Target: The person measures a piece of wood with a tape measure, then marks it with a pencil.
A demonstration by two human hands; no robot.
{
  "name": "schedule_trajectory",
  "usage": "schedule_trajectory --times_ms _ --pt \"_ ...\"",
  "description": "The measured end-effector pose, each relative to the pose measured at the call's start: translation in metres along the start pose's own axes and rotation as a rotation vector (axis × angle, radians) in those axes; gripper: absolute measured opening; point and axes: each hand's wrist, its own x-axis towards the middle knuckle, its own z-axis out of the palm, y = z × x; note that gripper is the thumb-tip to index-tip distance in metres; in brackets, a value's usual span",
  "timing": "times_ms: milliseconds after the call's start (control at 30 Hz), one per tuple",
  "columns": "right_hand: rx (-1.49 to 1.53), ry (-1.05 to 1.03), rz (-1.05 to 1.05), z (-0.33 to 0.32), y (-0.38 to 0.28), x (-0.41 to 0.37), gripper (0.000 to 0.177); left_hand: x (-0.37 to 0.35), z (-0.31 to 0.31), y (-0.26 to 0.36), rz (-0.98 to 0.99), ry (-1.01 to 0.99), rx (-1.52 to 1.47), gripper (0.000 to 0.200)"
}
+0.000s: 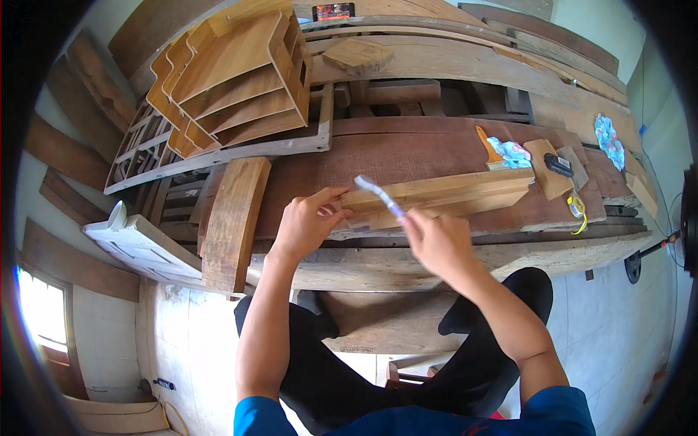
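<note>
My left hand (309, 221) grips the near-left end of a long light wooden piece (443, 195) that lies across a dark plank bench (407, 156). My right hand (436, 243) holds a thin pale, bluish tool (378, 195), blurred, with its tip raised over the left part of the wooden piece. I sit in front of the bench, dark trousers below.
A wooden tiered shelf rack (236, 76) and a lattice frame (145, 145) lie at the back left. A short board (234, 221) leans at the left. A paintbrush (491, 149), cloth (512, 152), sanding block (549, 168) and yellow tape (578, 207) sit to the right.
</note>
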Motion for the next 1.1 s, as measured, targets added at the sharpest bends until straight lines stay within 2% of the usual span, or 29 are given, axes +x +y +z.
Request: schedule_trajectory --times_ms 33,67,100,167,233,300,367,400,500,533,633,767,800,900,967,1000,1033,1100 --pt "-0.018 0.02 0.01 -0.004 0.005 0.005 0.028 -0.002 -0.001 -0.003 -0.015 0.001 -0.004 0.042" --pt "0.111 -0.059 0.067 -0.002 -0.004 0.003 0.027 -0.003 0.001 -0.006 -0.025 0.004 -0.014 0.043" --pt "0.084 -0.101 0.021 0.002 -0.011 -0.004 0.028 -0.001 0.002 -0.006 -0.029 0.003 -0.025 0.043" --pt "0.043 0.006 -0.158 0.017 -0.017 -0.017 0.028 0.0 0.003 -0.004 0.033 0.028 0.028 0.044" --pt "0.16 -0.171 0.034 0.003 -0.01 -0.006 0.028 -0.001 0.001 -0.006 0.038 0.013 0.063 0.045" --pt "0.058 0.058 -0.099 0.001 0.003 -0.001 0.029 0.0 0.003 -0.008 -0.018 -0.009 0.054 0.046" --pt "0.131 -0.181 0.032 -0.004 -0.009 -0.009 0.029 -0.001 0.004 -0.012 0.016 0.013 0.029 0.048" --pt "0.038 0.027 -0.116 0.002 -0.012 -0.011 0.03 0.0 0.002 -0.009 0.035 0.019 0.02 0.05" --pt "0.156 -0.061 0.102 -0.008 0.001 -0.007 0.03 -0.001 -0.004 -0.001 0.03 -0.047 -0.015 0.059" --pt "0.059 0.104 -0.013 -0.003 0.011 -0.004 0.031 -0.003 -0.005 -0.002 0.04 -0.024 -0.007 0.061" --pt "0.148 -0.123 0.034 0.002 -0.006 -0.012 0.032 0.0 0.001 0.001 0.068 0.023 -0.007 0.066" --pt "0.124 0.009 0.028 -0.002 0.001 -0.007 0.035 0.001 0.0 0.004 0.024 -0.017 -0.012 0.066" --pt "0.066 -0.069 0.09 -0.006 0.012 0.0 0.035 0.001 -0.002 0.006 0.009 -0.023 -0.019 0.065" --pt "0.167 -0.127 0.13 0.0 -0.002 -0.01 0.032 0.001 -0.002 0.008 0.102 -0.01 -0.057 0.064" --pt "0.078 0.0 -0.054 0.013 -0.009 -0.02 0.031 0.007 0.005 0.002 0.231 0.033 -0.073 0.061" --pt "0.112 -0.056 0.044 0.002 -0.009 -0.016 0.031 0.006 0.005 -0.002 0.288 0.049 -0.075 0.06" --pt "0.148 -0.119 0.134 -0.01 -0.005 -0.008 0.031 0.004 0.003 0.0 0.263 0.034 -0.089 0.058" --pt "0.011 0.016 0.098 -0.013 0.014 -0.002 0.034 0.003 0.002 0.009 0.213 0.03 -0.131 0.055"
